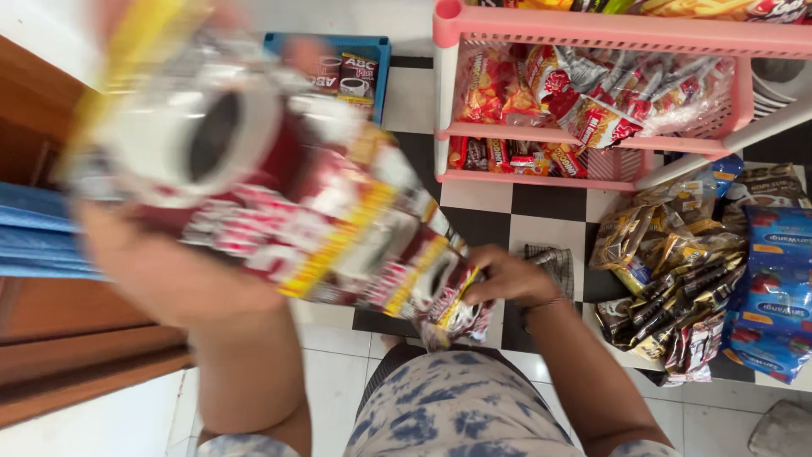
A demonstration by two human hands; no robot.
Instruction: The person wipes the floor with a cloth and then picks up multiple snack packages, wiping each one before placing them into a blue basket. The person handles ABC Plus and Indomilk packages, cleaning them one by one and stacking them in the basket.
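Two hands stretch glossy foil sachet strip (338, 228): left grip (161, 271) top, right grip (507, 275) bottom.

Red-and-yellow sachet strip (338, 228) held centre; similar red packets (592, 101) on pink rack; blue packs (774, 288) far right.

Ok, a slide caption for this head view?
Left hand lifts a strip of red coffee sachets; right hand grips its lower end beside a pink rack.

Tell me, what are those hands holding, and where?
A strip of red sachets: the left hand under its upper end, the right hand pinching the lower end.
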